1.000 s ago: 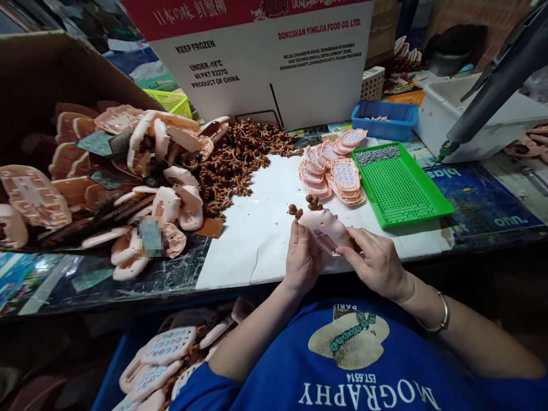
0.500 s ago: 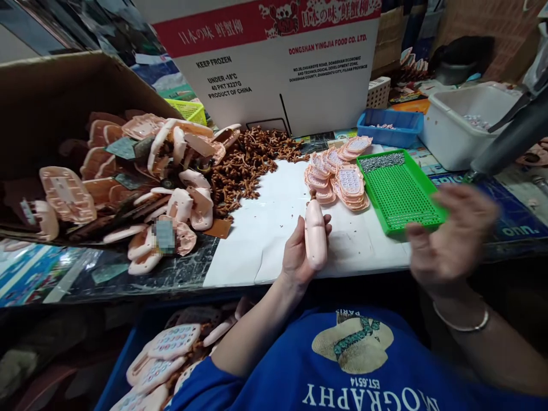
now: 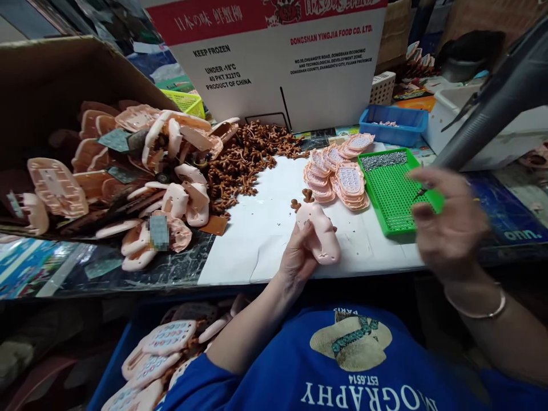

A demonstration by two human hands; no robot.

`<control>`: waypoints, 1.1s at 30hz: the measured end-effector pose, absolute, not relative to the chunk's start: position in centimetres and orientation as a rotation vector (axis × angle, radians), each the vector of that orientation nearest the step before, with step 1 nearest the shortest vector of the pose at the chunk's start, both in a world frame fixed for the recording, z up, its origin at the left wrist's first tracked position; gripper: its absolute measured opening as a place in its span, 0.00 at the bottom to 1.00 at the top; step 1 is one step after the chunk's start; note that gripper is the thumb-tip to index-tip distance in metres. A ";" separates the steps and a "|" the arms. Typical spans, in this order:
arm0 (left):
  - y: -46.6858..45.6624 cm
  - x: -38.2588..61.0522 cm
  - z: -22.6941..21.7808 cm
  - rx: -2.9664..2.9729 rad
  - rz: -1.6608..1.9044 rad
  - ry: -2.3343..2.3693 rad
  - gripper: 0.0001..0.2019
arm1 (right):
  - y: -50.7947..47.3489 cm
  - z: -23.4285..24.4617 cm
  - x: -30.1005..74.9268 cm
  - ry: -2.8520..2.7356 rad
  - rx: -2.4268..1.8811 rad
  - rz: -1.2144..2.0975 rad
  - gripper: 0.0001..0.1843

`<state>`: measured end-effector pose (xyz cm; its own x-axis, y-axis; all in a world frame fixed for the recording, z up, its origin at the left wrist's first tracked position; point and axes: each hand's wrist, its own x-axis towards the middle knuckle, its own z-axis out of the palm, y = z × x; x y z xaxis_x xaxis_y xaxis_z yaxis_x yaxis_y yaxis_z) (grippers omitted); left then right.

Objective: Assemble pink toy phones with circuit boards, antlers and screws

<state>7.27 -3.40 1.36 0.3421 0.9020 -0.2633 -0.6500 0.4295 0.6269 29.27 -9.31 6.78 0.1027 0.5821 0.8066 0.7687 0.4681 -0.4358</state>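
Note:
My left hand (image 3: pixel 297 257) grips a pink toy phone shell (image 3: pixel 320 233) with small brown antlers at its top, held just above the white sheet (image 3: pixel 265 228) near the table's front edge. My right hand (image 3: pixel 449 225) is raised over the front corner of the green pegged tray (image 3: pixel 396 191), blurred by motion, its fingers curled below the tip of a hanging grey power screwdriver (image 3: pixel 496 97). Whether it holds anything is unclear. A strip of small silver screws (image 3: pixel 383 160) lies at the tray's far end.
A stack of finished pink phone fronts (image 3: pixel 338 174) lies left of the tray. A heap of brown antler pieces (image 3: pixel 244 162) and a pile of pink shells (image 3: pixel 141 171) spill from a cardboard box at left. Blue bin (image 3: pixel 394 123) and white tub behind; blue crate (image 3: pixel 154 354) below.
My right hand let go of the shell and swung right and up toward the screwdriver. My left hand turned the shell from edge-on to tilted flat.

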 end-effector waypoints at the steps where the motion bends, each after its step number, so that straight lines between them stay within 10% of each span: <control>1: -3.6 7.5 1.4 0.510 1.075 0.626 0.30 | -9.5 6.1 28.0 -1.681 -1.207 -0.063 0.17; 23: -5.0 10.8 4.7 0.524 0.910 0.487 0.24 | -8.0 1.0 24.6 -0.922 -1.128 1.293 0.22; 27: -4.3 11.3 4.1 0.404 0.945 0.615 0.14 | -8.1 0.9 24.7 -1.334 -1.343 1.012 0.25; 33: -2.9 11.7 4.6 0.181 1.062 0.716 0.02 | -9.6 1.1 25.1 -1.892 -1.168 -0.369 0.19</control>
